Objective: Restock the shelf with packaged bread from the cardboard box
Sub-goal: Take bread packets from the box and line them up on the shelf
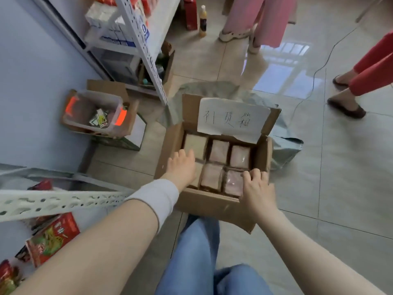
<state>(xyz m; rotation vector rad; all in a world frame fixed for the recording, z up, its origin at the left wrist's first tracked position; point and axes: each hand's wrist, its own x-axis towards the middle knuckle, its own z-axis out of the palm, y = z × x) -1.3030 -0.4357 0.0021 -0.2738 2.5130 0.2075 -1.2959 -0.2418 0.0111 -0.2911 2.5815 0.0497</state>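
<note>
At the far left the near shelf juts in at arm level with red snack packets lying under its rail, close enough that it is probably where the bread will go. Further back a clear bin with orange handles sits inside an open carton against the wall, out of the way of the work. The box stands on the floor just ahead of the person's knees, flaps open, so both arms can reach in from above. All the bread in view is inside it, lying in flat wrapped packs set side by side, so stocking looks barely begun. The left hand reaches over the left wall with fingers straight and lightly spread. It rests on the pale packs in the left column and grips nothing, apparently steadying or feeling for an edge. A handwritten paper label is stuck to the raised back flap, facing the person. The right hand sits at the near right corner with fingers curled down onto the near-right pack, likely to lift it first. Its thumb is hidden, so the firmness of that hold cannot be judged. A grey bag lies under the box, and bystanders' legs stand beyond.
</note>
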